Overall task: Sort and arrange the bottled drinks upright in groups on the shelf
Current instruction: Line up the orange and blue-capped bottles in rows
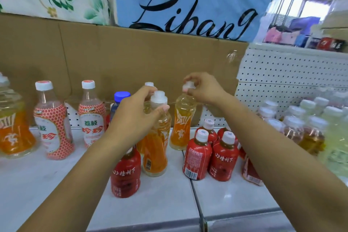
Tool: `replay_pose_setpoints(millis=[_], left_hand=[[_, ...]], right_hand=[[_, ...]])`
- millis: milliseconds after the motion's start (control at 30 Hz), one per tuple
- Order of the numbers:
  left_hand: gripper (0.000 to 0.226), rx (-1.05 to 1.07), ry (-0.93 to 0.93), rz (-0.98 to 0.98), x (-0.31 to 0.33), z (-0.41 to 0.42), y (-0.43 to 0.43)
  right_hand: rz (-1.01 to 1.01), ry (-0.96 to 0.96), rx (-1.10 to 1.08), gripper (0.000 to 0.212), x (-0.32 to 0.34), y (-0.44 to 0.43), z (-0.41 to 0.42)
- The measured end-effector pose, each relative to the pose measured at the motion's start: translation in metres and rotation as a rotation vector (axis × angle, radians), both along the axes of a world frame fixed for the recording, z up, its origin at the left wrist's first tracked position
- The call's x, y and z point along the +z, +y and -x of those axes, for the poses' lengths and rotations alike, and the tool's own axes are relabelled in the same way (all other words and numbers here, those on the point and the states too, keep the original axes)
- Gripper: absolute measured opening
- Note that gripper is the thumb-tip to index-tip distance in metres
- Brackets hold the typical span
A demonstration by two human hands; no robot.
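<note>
My left hand (135, 113) grips the neck of an orange drink bottle (155, 149) that stands upright mid-shelf, just below its white cap. My right hand (203, 87) pinches the white cap of a second orange bottle (181, 124), upright just to the right. A third orange bottle stands partly hidden behind my left hand. Red-labelled bottles stand in front: one (125, 173) under my left wrist and a cluster (211, 154) beneath my right forearm. Two bottles with red-dotted labels (54, 124) stand at the left, and a blue-capped bottle (120, 100) behind my left hand.
The white shelf (160, 199) has a seam down its middle. A large orange bottle (13, 128) stands at the far left edge. Several pale and amber bottles (308, 128) crowd the right side. Cardboard (131, 58) and white pegboard (291, 69) back the shelf.
</note>
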State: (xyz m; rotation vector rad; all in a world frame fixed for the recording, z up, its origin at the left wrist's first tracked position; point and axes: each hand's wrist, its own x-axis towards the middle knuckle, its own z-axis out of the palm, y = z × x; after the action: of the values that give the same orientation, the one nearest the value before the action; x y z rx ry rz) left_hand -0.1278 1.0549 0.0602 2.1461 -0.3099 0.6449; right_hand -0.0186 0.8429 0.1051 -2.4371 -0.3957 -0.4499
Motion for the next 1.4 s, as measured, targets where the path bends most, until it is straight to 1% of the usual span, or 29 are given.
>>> replay_pose_setpoints(millis=[67,167,267,367,467,600,700,800,933,1067,1167,1300,1400], left_hand=[[0.044,0.003,0.007,0.009,0.001,-0.001,-0.001],[0.043,0.028,-0.009,0.04,0.003,-0.004,-0.003],[0.05,0.048,-0.057,0.027,0.005,-0.006,-0.01],[0.057,0.022,-0.113,-0.005,0.008,-0.005,-0.015],[0.058,-0.012,-0.118,-0.06,0.008,-0.005,-0.018],[0.056,-0.038,-0.082,-0.111,0.005,-0.003,-0.021],[0.055,-0.062,-0.093,-0.099,0.003,-0.003,-0.02],[0.055,-0.077,-0.1,-0.081,0.001,-0.004,-0.017],[0.05,-0.104,-0.148,-0.075,-0.001,-0.001,-0.012],[0.049,-0.112,-0.174,-0.091,-0.002,0.001,-0.004],[0.046,-0.137,-0.231,-0.116,-0.004,0.006,0.0],[0.044,-0.137,-0.268,-0.13,-0.005,0.016,0.003],[0.043,-0.093,-0.269,-0.115,-0.004,0.033,0.009]], right_hand=[[-0.012,0.01,0.044,0.04,0.0,0.01,0.003],[0.053,-0.038,0.052,0.04,-0.002,0.022,0.01],[0.028,0.002,0.0,0.041,0.001,0.028,0.022],[0.006,0.041,-0.061,0.051,0.003,0.028,0.04],[-0.05,0.056,-0.129,0.058,-0.003,0.023,0.062],[-0.057,0.057,-0.222,0.054,-0.009,0.016,0.09],[-0.108,0.02,-0.28,0.049,-0.009,0.011,0.11],[-0.126,0.016,-0.309,0.049,-0.01,0.009,0.128],[-0.114,0.039,-0.313,0.049,-0.011,0.016,0.144],[-0.1,0.005,-0.32,0.048,-0.013,0.026,0.157],[-0.11,-0.027,-0.308,0.048,-0.016,0.03,0.167],[-0.105,-0.064,-0.257,0.047,-0.02,0.033,0.175],[-0.077,-0.123,-0.186,0.045,-0.02,0.04,0.181]])
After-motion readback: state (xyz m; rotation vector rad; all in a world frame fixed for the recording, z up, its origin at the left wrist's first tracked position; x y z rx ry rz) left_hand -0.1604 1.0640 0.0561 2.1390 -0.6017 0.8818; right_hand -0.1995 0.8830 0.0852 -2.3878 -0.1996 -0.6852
